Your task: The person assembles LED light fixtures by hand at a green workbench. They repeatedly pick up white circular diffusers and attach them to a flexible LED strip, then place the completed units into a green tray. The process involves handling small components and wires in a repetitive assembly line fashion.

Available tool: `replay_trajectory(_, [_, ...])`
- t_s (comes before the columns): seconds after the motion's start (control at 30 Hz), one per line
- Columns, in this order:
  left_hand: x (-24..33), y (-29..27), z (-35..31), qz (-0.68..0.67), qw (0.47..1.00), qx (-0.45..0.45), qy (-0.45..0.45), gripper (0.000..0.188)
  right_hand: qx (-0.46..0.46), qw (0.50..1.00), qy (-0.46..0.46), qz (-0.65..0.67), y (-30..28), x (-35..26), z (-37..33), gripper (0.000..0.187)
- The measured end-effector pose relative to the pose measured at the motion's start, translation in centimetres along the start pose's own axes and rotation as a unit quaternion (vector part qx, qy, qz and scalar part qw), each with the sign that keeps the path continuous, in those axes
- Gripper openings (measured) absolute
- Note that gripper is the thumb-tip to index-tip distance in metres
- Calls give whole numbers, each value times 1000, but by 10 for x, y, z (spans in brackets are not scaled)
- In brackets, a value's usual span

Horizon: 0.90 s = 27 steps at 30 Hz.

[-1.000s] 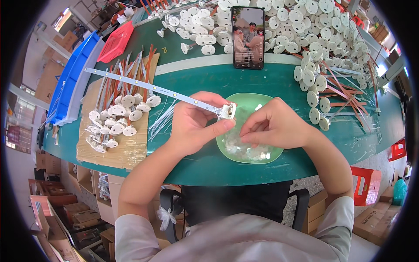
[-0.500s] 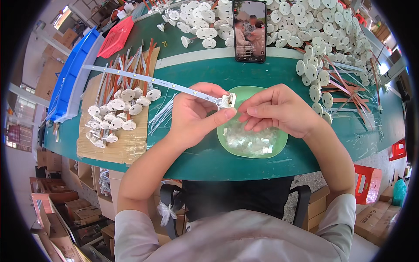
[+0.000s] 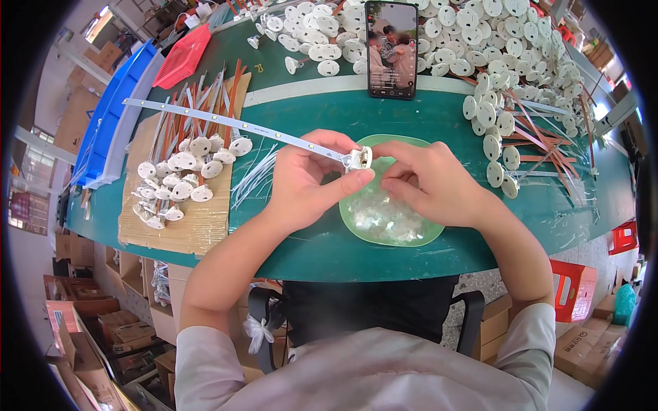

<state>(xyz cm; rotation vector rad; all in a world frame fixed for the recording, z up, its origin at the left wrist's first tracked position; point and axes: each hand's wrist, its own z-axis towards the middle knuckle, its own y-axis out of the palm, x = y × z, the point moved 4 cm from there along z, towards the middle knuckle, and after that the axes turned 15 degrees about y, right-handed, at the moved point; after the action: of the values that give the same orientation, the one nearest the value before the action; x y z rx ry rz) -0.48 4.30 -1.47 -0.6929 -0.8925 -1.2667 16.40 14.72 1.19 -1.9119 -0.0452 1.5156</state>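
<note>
In my left hand (image 3: 301, 178) is a thin white LED strip (image 3: 257, 130) with a white round end cap (image 3: 359, 158). The thumb and fingers pinch it at the cap, and the strip slants up to the far left. My right hand (image 3: 432, 181) is close on the cap's right side. Its index fingertip is at the cap's edge; thumb and other fingers are curled together, hiding anything between them. Below both hands sits a green plastic bowl (image 3: 346, 218) of small clear, shiny pieces (image 3: 392, 218).
At left, finished-looking strips with white caps (image 3: 182, 161) lie on cardboard (image 3: 205, 233), beside thin white wires (image 3: 255, 177). Behind are a blue tray (image 3: 113, 116) and red basket (image 3: 182, 56). A phone (image 3: 392, 51) stands before piled white caps (image 3: 473, 34); more strips (image 3: 545, 147) lie right.
My right hand has moved slightly left, its index finger coming up to the cap while the other fingers curl in. The left hand keeps its pinch, nearly still.
</note>
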Motion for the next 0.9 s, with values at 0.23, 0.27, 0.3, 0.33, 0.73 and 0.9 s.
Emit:
replay_trajectory(0.23, [1, -1, 0, 5, 1000, 6, 8, 33, 89, 986, -95, -103, -2, 1, 1, 14])
replay_trajectory(0.27, [1, 0, 0, 5, 1000, 2, 9, 33, 98, 985, -104, -98, -2, 0, 0, 13])
replay_trajectory(0.3, [0, 0, -1, 8, 1000, 1, 8, 33, 94, 985, -104, -101, -1, 1, 1, 12])
replay_trajectory(0.33, [0, 1, -1, 11, 1000, 0, 7, 33, 89, 985, -104, -103, 0, 1, 1, 12])
replay_trajectory(0.73, [2, 4, 0, -13, 1000, 25, 3, 34, 69, 995, -58, -36, -1, 6, 3, 10])
replay_trajectory(0.9, [1, 4, -1, -38, 999, 15, 11, 36, 121, 992, -18, 24, -11, 2, -2, 16])
